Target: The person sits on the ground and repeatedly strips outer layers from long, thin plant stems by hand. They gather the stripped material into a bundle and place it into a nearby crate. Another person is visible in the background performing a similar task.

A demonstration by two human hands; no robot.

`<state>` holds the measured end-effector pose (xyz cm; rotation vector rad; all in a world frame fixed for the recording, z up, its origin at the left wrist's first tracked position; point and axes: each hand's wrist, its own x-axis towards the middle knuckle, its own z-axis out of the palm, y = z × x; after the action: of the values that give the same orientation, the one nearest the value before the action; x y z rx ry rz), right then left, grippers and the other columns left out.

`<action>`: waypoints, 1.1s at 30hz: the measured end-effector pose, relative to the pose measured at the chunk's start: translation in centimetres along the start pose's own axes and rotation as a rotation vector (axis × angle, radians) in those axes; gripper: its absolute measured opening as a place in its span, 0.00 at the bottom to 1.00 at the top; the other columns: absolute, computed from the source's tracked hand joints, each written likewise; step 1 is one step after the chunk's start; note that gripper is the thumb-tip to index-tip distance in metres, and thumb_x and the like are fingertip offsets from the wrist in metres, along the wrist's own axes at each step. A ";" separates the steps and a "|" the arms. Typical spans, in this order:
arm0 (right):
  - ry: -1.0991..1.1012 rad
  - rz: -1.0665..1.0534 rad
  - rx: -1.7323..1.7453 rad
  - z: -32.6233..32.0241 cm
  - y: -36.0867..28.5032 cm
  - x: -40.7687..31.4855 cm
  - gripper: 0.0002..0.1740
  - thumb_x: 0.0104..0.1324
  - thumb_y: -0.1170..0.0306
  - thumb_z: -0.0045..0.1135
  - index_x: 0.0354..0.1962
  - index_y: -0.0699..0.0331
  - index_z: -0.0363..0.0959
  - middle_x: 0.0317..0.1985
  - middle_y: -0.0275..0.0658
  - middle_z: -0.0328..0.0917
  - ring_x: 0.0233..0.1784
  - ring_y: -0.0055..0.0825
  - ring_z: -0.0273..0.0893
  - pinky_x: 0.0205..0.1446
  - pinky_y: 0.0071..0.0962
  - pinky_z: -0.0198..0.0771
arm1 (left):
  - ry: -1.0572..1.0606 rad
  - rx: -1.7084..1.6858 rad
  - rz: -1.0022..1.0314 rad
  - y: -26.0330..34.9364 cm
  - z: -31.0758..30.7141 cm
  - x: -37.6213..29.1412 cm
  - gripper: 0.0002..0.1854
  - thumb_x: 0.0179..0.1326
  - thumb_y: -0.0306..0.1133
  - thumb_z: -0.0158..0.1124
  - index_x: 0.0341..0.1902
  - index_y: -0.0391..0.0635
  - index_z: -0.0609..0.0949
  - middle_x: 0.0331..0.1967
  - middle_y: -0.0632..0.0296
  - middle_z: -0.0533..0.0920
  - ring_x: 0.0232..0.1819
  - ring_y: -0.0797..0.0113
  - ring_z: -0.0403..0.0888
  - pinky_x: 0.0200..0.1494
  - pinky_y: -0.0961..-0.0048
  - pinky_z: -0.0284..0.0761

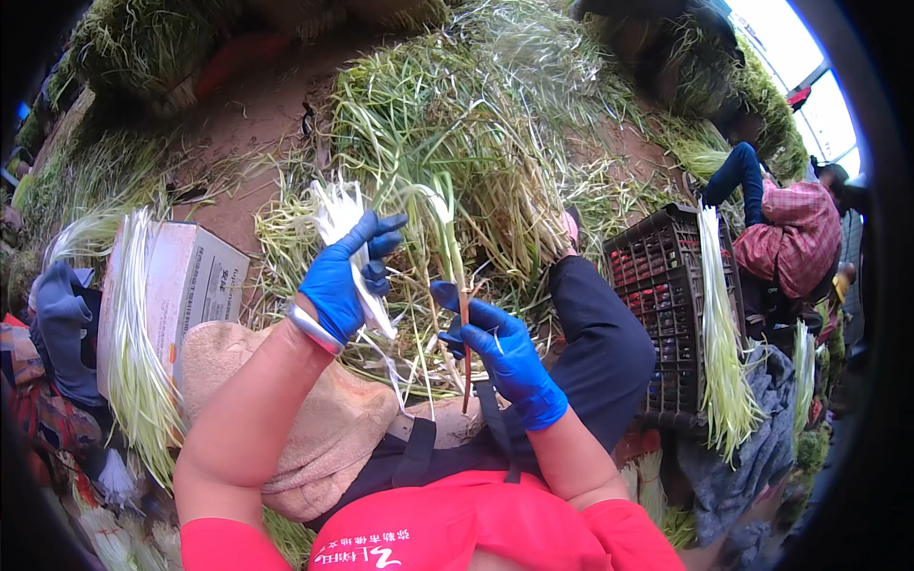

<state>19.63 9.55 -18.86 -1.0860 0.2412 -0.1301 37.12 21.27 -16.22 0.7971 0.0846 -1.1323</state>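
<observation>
My left hand (pixel 343 278), in a blue glove with a silvery band at the wrist, is closed around a bunch of white peeled stalks (pixel 340 214) that stick out above and below the fist. To its right, my right hand (pixel 500 346), also blue-gloved, pinches the reddish-brown lower end of a long leafy stalk (pixel 453 246) between thumb and fingers. That stalk stands nearly upright, its green top bending over. Beyond both hands lies a large heap of green leafy stalks (pixel 457 128), with brownish ends toward the right.
A cardboard box (pixel 221 278) at left bears pale stalks (pixel 136 307). At right, more pale stalks (pixel 717 321) hang over a dark plastic crate (pixel 653 307). A person in a checked shirt (pixel 792 228) sits beyond it. A beige towel (pixel 314 421) covers my left leg.
</observation>
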 end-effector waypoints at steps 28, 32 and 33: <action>0.448 -0.165 -0.023 1.9 1.8 8.7 0.10 0.61 0.68 0.45 0.36 0.64 0.70 0.26 0.28 0.72 0.27 0.12 0.68 0.30 0.13 0.61 | -0.029 0.379 0.210 -4.3 -1.2 1.9 0.17 0.50 0.34 0.61 0.44 0.42 0.74 0.30 0.64 0.77 0.27 0.74 0.74 0.26 0.77 0.72; 0.320 -0.366 0.093 3.7 0.6 8.0 0.15 0.64 0.67 0.38 0.41 0.69 0.68 0.41 0.42 0.73 0.43 0.27 0.71 0.49 0.25 0.64 | 0.088 0.280 0.257 -3.0 -1.0 1.9 0.14 0.52 0.35 0.59 0.43 0.47 0.76 0.30 0.67 0.78 0.25 0.78 0.72 0.25 0.83 0.68; 0.292 -0.420 0.085 4.4 0.1 7.5 0.16 0.65 0.67 0.35 0.40 0.70 0.67 0.38 0.41 0.73 0.41 0.27 0.72 0.48 0.25 0.65 | 0.099 0.218 0.288 -2.4 -0.9 1.7 0.13 0.53 0.35 0.59 0.42 0.47 0.76 0.30 0.68 0.78 0.24 0.79 0.71 0.25 0.85 0.66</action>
<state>28.02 11.68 -17.98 -1.0190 0.2639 -0.6723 36.20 20.02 -18.86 1.0237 -0.0709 -0.8380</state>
